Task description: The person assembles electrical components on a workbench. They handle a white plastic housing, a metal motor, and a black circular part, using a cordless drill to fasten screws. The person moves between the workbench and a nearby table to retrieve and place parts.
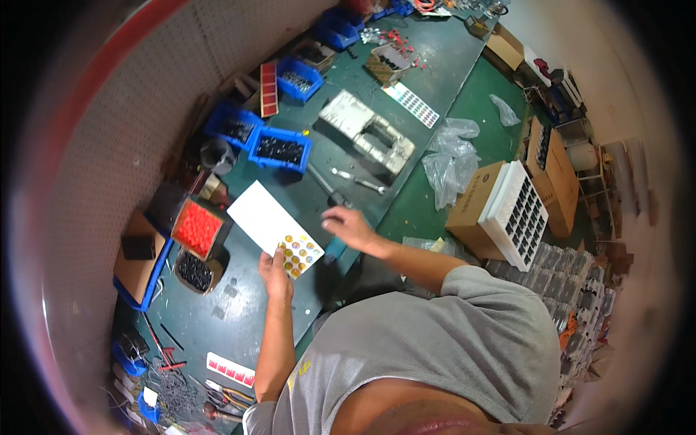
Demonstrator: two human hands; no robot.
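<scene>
A white sheet of round gold stickers [255, 210] is held at its near edge by my left hand [275, 272], the thumb lying on top beside the stickers. The stickers fill the sheet's near right end, with a few bare spots among them. Just right of the sheet, my right hand [351, 229] is raised with its fingers curled together. Whether a small piece is pinched in its fingertips cannot be made out. Beyond that hand a dark tool end [337, 199] lies on the bench, and a teal object [335, 251] shows partly beneath it.
Blue bins of dark small parts [281, 150] line the green bench's [243, 319] far left side. Boxes of red caps [197, 228] and black parts [196, 272] stand left. A worn white fixture block [366, 130] and a wrench [359, 180] lie ahead. Cartons [475, 206] stand right.
</scene>
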